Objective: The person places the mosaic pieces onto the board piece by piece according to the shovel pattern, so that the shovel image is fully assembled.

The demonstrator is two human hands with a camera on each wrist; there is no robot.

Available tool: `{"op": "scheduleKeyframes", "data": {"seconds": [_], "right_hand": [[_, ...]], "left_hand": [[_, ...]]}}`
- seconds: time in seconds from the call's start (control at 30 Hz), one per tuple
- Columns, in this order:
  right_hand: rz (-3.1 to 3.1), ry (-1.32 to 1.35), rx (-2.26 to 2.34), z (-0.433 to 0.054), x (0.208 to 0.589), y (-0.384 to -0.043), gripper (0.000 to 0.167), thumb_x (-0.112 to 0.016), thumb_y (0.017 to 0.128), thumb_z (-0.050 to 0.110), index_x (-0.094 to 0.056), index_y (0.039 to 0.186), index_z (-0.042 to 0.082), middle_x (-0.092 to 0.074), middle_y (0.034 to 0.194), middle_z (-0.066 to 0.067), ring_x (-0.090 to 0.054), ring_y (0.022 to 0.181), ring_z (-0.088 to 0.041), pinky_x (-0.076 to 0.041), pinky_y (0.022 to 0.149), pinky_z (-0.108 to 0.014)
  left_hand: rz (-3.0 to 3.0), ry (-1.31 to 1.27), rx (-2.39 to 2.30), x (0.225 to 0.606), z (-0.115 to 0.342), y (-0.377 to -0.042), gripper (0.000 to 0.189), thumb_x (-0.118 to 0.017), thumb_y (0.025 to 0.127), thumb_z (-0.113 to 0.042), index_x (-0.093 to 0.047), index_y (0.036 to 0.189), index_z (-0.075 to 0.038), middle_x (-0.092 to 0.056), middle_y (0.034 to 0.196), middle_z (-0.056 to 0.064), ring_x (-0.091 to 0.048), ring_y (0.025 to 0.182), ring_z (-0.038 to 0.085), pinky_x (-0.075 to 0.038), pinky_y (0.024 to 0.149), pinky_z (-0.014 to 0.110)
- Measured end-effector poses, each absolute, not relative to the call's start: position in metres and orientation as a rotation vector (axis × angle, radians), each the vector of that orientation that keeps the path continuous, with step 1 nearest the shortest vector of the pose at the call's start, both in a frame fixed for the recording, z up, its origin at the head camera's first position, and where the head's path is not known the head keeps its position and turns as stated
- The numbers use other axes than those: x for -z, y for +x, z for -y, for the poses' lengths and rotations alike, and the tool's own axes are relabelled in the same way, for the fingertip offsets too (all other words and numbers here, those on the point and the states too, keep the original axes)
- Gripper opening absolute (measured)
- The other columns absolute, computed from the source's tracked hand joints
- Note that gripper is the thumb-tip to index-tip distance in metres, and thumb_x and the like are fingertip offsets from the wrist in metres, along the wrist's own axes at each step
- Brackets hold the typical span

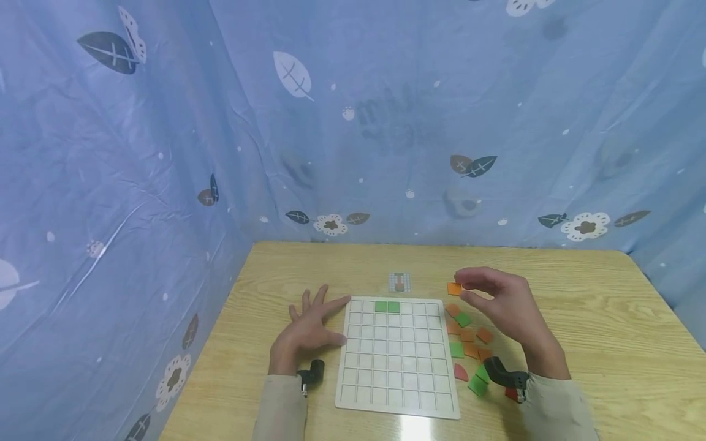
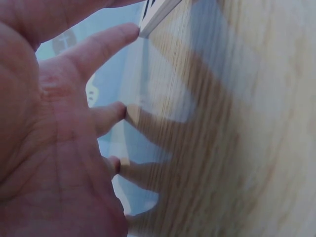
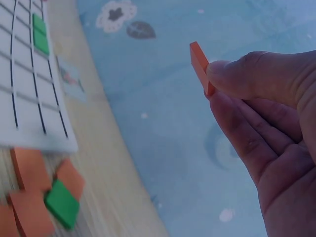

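Pale wood grain, smooth enough to throw back light, covers the worktop (image 1: 618,331), whose far edge meets a wrinkled blue curtain (image 1: 386,153) printed with leaves and flowers. On it lies a thin off-white board (image 1: 395,361), nearly square, its face ruled into a grid of square cells; two flat green tiles (image 1: 387,307) sit side by side in the row along its far edge. The right hand (image 1: 499,300) pinches an orange tile (image 1: 454,288), thin and square, between thumb and fingertips, raised above the wood just beyond the board's far right corner. The left hand (image 1: 309,329) has its fingers spread, the index fingertip touching the board's far left corner and the thumb at its left edge. Along the board's right edge lie loose orange and green squares (image 1: 467,335), some overlapping, and a red rounded wedge (image 1: 460,372). A small printed card (image 1: 399,282) lies between the board's far edge and the curtain. Broad grain stretches from the right hand to the worktop's right edge; a narrower strip separates the left hand from the left edge.
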State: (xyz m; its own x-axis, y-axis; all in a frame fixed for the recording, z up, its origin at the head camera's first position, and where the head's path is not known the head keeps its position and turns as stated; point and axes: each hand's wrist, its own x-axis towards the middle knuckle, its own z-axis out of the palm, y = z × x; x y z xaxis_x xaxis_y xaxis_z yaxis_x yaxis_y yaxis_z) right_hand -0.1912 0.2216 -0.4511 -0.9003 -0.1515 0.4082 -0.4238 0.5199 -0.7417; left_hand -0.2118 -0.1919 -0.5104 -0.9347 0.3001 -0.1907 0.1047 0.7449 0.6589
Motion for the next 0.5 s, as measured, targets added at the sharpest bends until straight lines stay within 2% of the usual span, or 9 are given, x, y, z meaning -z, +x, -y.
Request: {"op": "scheduleKeyframes", "data": {"seconds": [0.23,0.5], "right_hand": [[2.478,0.482,-1.405,-0.203,0.452,-0.196,0.028,-0.085,0.094,0.004,-0.082,0.121,0.012,-0.083,0.118,-0.005,-0.076,0.108,0.001,-0.057,0.095,-0.009],[2.529,0.448,-1.482,-0.183,0.457,-0.198,0.030,-0.083,0.094,0.002,-0.080,0.124,0.008,-0.082,0.119,-0.005,-0.079,0.113,-0.019,-0.057,0.096,-0.011]], "left_hand": [[-2.662,0.325,-0.974,0.511,0.193,-0.211,0.091,-0.094,0.081,-0.025,-0.055,0.163,-0.034,-0.008,0.185,0.018,0.015,0.166,0.057,0.017,0.121,0.087],[-2.662,0.334,-0.991,0.509,0.193,-0.211,0.092,-0.095,0.080,-0.025,-0.056,0.162,-0.032,-0.009,0.185,0.019,0.015,0.166,0.058,0.016,0.120,0.088]]}}
